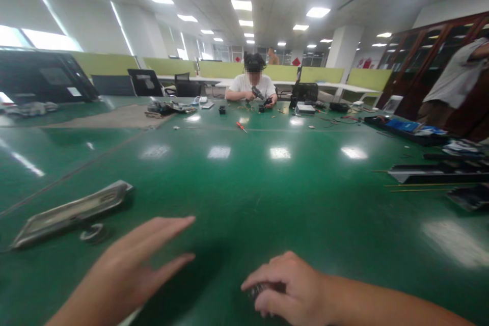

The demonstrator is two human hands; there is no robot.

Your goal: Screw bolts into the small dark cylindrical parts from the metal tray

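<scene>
My left hand (133, 257) is over the green tabletop (229, 188), its thumb and fingers stretched out and apart with nothing between them. Under the curled fingers and thumb of my right hand (292, 285) is a small dark object (260, 290) with a ridged look; its kind is hard to make out because the hand covers most of it. Beyond my left hand lies a long, shallow, greyish metal casing (72, 216). Beside that sits a small ring-like part (92, 233), blurred.
Across the table a person (250, 84) holds a dark power tool. A red screwdriver (241, 127) lies before them. Dark metal profiles (439, 173) and thin yellow rods (418, 190) lie at the right. A heap of parts (168, 107) is at the far left. Another person (454, 74) stands at right.
</scene>
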